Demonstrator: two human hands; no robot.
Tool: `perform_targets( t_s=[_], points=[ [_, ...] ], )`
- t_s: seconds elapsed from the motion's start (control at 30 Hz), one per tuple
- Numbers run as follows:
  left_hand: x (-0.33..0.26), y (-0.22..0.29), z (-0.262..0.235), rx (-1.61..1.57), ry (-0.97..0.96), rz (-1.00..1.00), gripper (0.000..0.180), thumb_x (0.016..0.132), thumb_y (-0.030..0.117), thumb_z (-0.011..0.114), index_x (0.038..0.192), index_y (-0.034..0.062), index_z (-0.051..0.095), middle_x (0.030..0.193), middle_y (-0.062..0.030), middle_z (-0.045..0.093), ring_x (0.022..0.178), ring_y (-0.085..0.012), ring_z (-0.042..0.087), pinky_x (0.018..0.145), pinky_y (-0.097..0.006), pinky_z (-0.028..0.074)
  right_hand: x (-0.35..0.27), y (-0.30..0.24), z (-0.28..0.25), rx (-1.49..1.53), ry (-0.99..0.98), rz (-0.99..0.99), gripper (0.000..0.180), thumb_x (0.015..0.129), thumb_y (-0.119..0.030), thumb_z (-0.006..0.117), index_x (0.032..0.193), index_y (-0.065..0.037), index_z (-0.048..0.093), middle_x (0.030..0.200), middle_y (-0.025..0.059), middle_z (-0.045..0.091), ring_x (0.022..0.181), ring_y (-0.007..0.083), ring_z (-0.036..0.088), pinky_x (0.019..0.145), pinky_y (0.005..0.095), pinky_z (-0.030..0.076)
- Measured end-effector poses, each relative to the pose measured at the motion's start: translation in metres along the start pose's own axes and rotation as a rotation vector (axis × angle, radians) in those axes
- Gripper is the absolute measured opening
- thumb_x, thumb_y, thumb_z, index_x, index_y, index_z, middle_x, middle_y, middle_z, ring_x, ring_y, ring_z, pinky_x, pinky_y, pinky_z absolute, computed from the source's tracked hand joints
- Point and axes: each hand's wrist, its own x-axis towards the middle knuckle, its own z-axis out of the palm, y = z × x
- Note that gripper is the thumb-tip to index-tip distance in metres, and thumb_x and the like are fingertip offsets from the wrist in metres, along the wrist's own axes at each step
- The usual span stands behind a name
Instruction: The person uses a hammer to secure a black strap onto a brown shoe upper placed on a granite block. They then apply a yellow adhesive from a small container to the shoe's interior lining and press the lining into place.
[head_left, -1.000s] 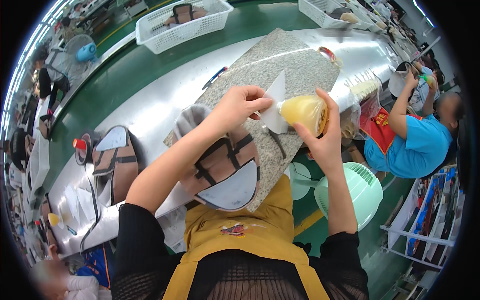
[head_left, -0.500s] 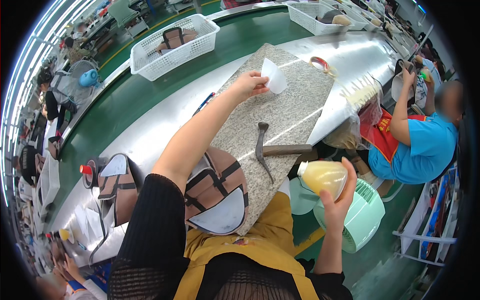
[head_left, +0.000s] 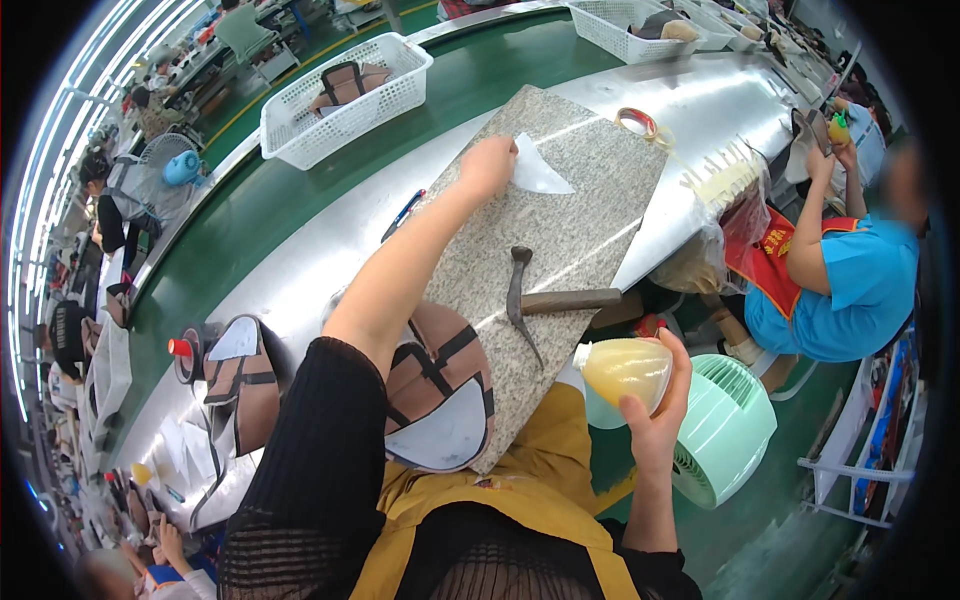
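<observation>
My left hand (head_left: 488,168) is at the far part of a speckled stone slab (head_left: 600,200), its fingers closed on the edge of a white, roughly triangular sheet piece (head_left: 541,168). The fingertips are partly hidden behind the hand. Over at the right, my right hand (head_left: 662,405) grips a squat clear bottle (head_left: 628,371) of yellowish liquid, tilted with its white neck toward the left. Between the hands a hammer (head_left: 570,300) with a curved dark metal head lies on the slab. A brown cap-like fabric piece (head_left: 425,335) with black straps and a white curved panel rests at the slab's near edge.
On the metal table, left, stand a similar brown piece (head_left: 241,385) and a red-capped container (head_left: 187,355). A tape roll (head_left: 636,122) lies past the slab. A white basket (head_left: 350,110) is on the green belt. Below right is a mint-green fan (head_left: 725,430); a co-worker (head_left: 835,280) sits beyond.
My left hand has turned over, knuckles up, and brought the white piece down toward the slab. My right hand has shifted slightly left with the bottle, which is now tipped more.
</observation>
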Motion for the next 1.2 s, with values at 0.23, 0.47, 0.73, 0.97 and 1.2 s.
perform_targets(
  t_s=[0.23,0.47,0.73,0.97,1.2],
  points=[
    [-0.032,-0.009,-0.059,0.080,-0.036,0.200,0.022,0.085,0.030,0.060,0.094,0.0122,0.069,0.097,-0.0152,0.064,0.091,-0.0314,0.062,0.079,-0.041,0.049,-0.010,0.001,0.003,-0.057,-0.023,-0.043,0.078,0.075,-0.022,0.072,0.139,-0.002,0.032,0.123,0.0101,0.045,0.114,0.0201,0.048,0.097,0.0329,0.041],
    [-0.199,0.049,-0.166,-0.068,-0.372,0.218,0.024,0.088,0.027,0.061,0.096,0.0065,0.069,0.082,-0.0088,0.067,0.072,-0.0232,0.063,0.068,-0.034,0.049,-0.043,0.003,-0.004,-0.037,0.021,0.093,0.069,0.078,-0.016,0.063,0.139,-0.003,0.036,0.123,0.0109,0.049,0.112,0.0194,0.053,0.097,0.0318,0.043],
    [-0.308,0.062,-0.133,0.027,-0.453,0.074,0.034,0.091,0.026,0.057,0.122,0.0142,0.057,0.078,-0.0125,0.068,0.073,-0.0287,0.066,0.067,-0.038,0.049,-0.054,0.012,0.019,-0.105,-0.119,0.081,0.063,0.081,-0.016,0.068,0.136,-0.003,0.040,0.121,0.0091,0.048,0.110,0.0168,0.050,0.096,0.0301,0.040],
    [-0.303,0.059,-0.116,-0.097,-0.448,0.033,0.024,0.092,0.032,0.055,0.096,0.0090,0.061,0.067,-0.0098,0.063,0.066,-0.0278,0.063,0.063,-0.039,0.047,-0.067,0.014,-0.004,0.224,0.126,0.294,0.064,0.089,-0.034,0.061,0.141,-0.005,0.035,0.126,0.0103,0.051,0.114,0.0217,0.055,0.092,0.0376,0.049],
    [-0.354,0.057,-0.114,-0.351,-0.205,-0.166,0.015,0.090,0.019,0.060,0.094,0.0049,0.057,0.077,-0.0111,0.066,0.069,-0.0253,0.064,0.061,-0.036,0.049,-0.071,0.009,0.010,0.074,-0.012,0.218,0.059,0.086,-0.021,0.064,0.137,-0.005,0.040,0.120,0.0084,0.051,0.112,0.0199,0.053,0.093,0.0334,0.046]
  ],
)
